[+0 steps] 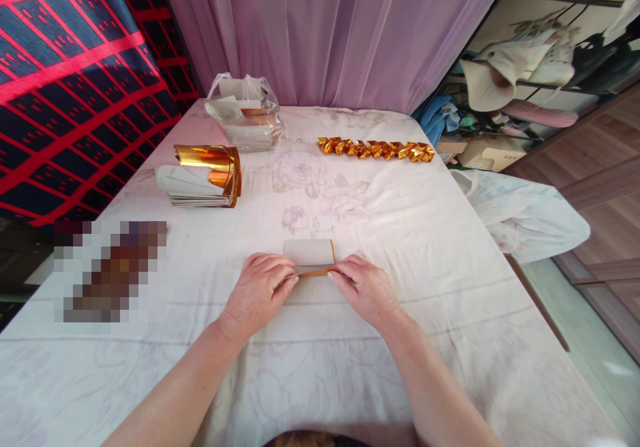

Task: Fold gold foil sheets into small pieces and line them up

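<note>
left hand: your left hand point(261, 287) rests on the table, fingertips pinching the left end of the paper sheet point(309, 252).
right hand: your right hand point(367, 288) pinches the right end of the same sheet along its gold folded edge.
paper sheet: it lies flat on the white tablecloth point(400, 234) between your hands, white side up.
paper stack: a stack of gold-backed sheets point(203, 177) sits well apart, far left.
plastic bag: a bag of sheets point(245, 110) stands behind the stack.
folded pieces: a row of gold folded pieces point(376, 149) lies far right.
</note>
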Tool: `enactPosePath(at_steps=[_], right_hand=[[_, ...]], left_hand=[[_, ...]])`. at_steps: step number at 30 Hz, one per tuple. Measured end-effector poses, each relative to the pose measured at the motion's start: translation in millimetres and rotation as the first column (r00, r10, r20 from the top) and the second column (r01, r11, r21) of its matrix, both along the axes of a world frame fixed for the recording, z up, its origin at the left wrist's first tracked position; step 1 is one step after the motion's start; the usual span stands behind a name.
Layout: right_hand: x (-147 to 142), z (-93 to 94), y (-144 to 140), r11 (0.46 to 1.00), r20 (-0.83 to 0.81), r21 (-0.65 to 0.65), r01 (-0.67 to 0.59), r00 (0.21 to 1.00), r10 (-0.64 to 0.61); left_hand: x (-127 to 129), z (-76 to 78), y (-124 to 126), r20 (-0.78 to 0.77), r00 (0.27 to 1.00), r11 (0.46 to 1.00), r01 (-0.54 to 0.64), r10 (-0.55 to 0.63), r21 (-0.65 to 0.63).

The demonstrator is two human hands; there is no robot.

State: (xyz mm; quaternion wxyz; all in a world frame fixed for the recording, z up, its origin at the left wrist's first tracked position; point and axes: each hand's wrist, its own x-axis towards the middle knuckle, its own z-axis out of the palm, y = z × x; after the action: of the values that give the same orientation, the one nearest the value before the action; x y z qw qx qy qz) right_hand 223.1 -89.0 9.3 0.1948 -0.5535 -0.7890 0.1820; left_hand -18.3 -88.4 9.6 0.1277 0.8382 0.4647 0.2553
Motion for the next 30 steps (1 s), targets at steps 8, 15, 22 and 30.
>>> enactPosePath(at_steps=[8, 15, 22, 30], right_hand=[[-7, 1.8, 4, 0.994, 0.029, -0.018, 0.108, 0.994, -0.108], [-10, -0.5, 2, 0.983, 0.019, 0.006, 0.183, 0.983, -0.183], [-13, 1.0, 1, 0.977, 0.077, 0.026, 0.213, 0.974, -0.214], [-14, -1.4, 1, 0.974, 0.075, 0.057, 0.221, 0.972, -0.225]], left_hand=[[6, 4.2, 1, -0.031, 0.990, 0.991, -0.135, 0.135, 0.020], [5, -1.3, 2, -0.026, 0.974, 0.974, -0.225, 0.225, 0.017], [7, -0.7, 1, 0.007, 0.964, 0.964, -0.264, 0.264, -0.004], [13, 12.0, -12, -0.032, 0.986, 0.964, -0.155, 0.165, 0.217]])
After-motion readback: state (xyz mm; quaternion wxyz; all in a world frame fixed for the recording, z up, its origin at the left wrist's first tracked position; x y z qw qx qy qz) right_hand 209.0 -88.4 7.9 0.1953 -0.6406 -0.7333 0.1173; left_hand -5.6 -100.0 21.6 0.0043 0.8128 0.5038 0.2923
